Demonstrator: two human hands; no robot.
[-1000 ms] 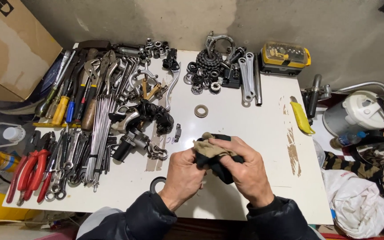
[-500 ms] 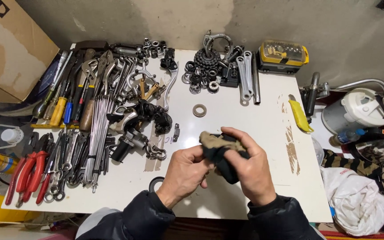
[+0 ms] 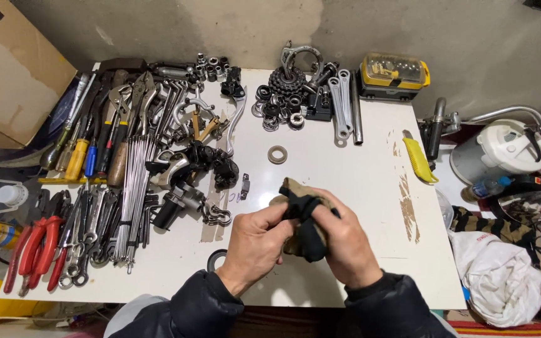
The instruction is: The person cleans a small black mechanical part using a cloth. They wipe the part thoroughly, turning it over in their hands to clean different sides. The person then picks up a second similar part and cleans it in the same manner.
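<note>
Currently, step in hand: both hands are working a dirty rag [image 3: 305, 220] around something small, wiping or rubbing it over the near middle of the desk [image 3: 345, 163].
Left hand: the left hand [image 3: 255, 241] is pinching the rag's left side, its fingers closed on the dark cloth.
Right hand: the right hand [image 3: 345, 241] is wrapping the rag from the right, clamped on it; the two hands are touching through the cloth.
Rag: it is black over tan and bunched, held just above the desk; whatever is inside is hidden.
Doing it well: judging from the grip, one hand should be holding the piece steady while the other is turning the cloth, with clean folds brought to the front and the work kept over the desk, so a dropped part is not rolling away.
Nearby: a small ring [image 3: 277, 154] is lying far of the hands; a yellow utility knife [image 3: 419, 158] is lying to the right; a heap of tools [image 3: 126, 163] is crowding the left; sprockets and bearings [image 3: 286, 94] are sitting at the far edge.
Change since earlier frame: the hands are sitting slightly nearer and more closed together, the tan fold is showing less and the black cloth more; the ring and tools are lying unchanged.
</note>
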